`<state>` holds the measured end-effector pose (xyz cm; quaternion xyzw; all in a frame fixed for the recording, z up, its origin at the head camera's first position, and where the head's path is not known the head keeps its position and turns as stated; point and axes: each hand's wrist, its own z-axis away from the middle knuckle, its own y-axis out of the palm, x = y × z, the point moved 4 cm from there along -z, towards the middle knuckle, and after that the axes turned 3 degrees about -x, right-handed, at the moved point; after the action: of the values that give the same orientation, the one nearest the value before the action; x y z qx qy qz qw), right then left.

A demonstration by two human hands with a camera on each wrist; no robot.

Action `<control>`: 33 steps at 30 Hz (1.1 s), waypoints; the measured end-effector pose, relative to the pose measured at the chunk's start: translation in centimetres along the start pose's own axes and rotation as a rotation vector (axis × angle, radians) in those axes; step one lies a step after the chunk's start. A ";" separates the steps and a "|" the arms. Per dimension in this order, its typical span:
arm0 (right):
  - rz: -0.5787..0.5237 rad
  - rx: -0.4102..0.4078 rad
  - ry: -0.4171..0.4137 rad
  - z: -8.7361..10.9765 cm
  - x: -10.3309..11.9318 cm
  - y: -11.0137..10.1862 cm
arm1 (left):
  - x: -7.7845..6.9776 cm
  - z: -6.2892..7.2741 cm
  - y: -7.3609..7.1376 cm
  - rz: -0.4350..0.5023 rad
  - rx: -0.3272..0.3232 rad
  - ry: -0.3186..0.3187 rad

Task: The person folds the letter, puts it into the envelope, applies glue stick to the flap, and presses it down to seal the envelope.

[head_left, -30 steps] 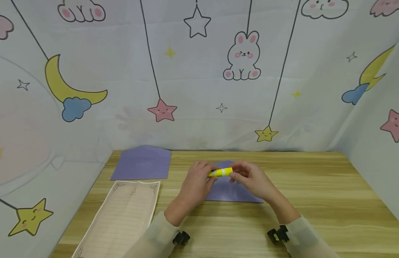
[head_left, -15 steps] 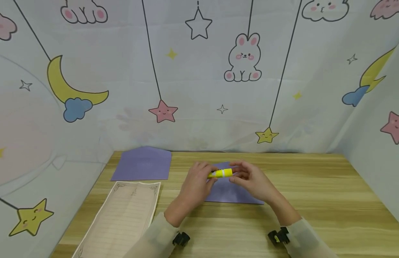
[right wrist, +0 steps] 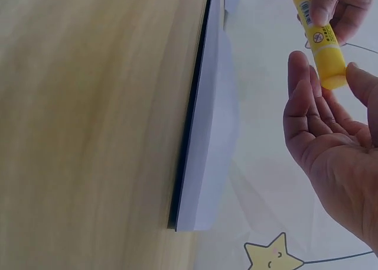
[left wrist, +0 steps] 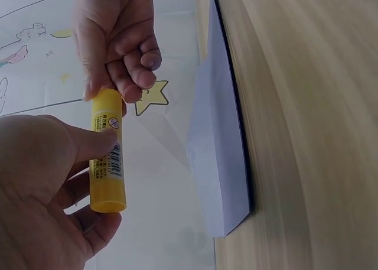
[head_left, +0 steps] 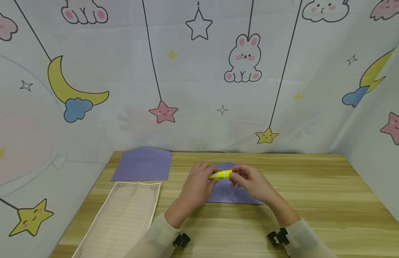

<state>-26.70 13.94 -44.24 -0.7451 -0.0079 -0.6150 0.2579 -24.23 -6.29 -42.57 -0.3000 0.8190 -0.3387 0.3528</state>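
Note:
A yellow glue stick [head_left: 222, 174] is held level in the air above a purple envelope [head_left: 234, 193]. My left hand [head_left: 197, 182] grips its barrel between thumb and fingers, with the printed label and barcode showing in the left wrist view. At the other end, past the pale ring, my right hand [head_left: 254, 182] pinches the glue stick's tip with thumb and index finger; its remaining fingers curl loosely. In the right wrist view the envelope [right wrist: 207, 140] lies on the table below both hands, its flap standing slightly raised.
Another purple envelope [head_left: 142, 165] lies at the back left of the wooden table [head_left: 315, 200]. In front of it is a sheet of lined letter paper [head_left: 122, 211] with ornate corners. A patterned cloth [head_left: 199, 79] hangs behind the table.
My right hand's fingers spread away from the glue stick's end half a second ago and have closed back onto it. My left hand keeps its grip with little movement.

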 end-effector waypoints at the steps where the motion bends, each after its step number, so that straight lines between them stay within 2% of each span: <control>1: -0.006 -0.003 -0.001 0.0 0.0 0.0 | 0.0 0.0 0.0 -0.001 0.001 -0.001; 11: 0.009 0.003 -0.087 0.2 0.2 -0.1 | 0.1 0.0 0.1 0.004 0.024 -0.013; 25: 0.039 0.033 -0.052 0.1 0.2 0.3 | -0.3 0.1 -0.1 0.000 0.026 -0.006; 33: 0.055 0.022 -0.083 0.2 0.4 0.3 | -0.2 0.0 -0.2 -0.004 0.044 -0.027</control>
<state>-26.32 13.66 -44.02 -0.7671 -0.0046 -0.5761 0.2823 -24.04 -6.29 -42.37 -0.2984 0.8060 -0.3531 0.3697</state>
